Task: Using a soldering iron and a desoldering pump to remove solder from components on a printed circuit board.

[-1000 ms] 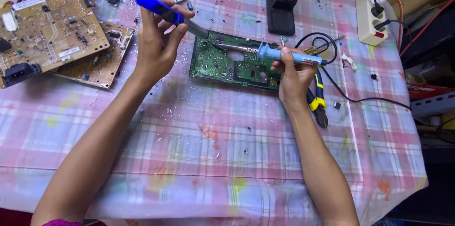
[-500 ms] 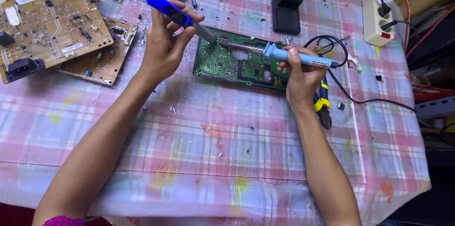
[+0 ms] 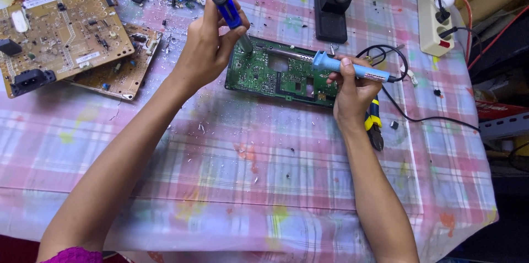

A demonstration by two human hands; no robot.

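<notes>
Tilting blue pump [image 3: 227, 5] upright vs prev; iron [image 3: 352, 68] same.

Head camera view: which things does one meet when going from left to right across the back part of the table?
Tan circuit board → left hand gripping a blue-handled tool → green circuit board → right hand holding a light blue soldering iron → white power strip.

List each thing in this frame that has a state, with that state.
left hand: gripping the blue desoldering pump, tip down on the green circuit board
right hand: gripping the blue soldering iron, tip over the board
green circuit board: flat on the tablecloth
power strip: plugs inserted
</notes>
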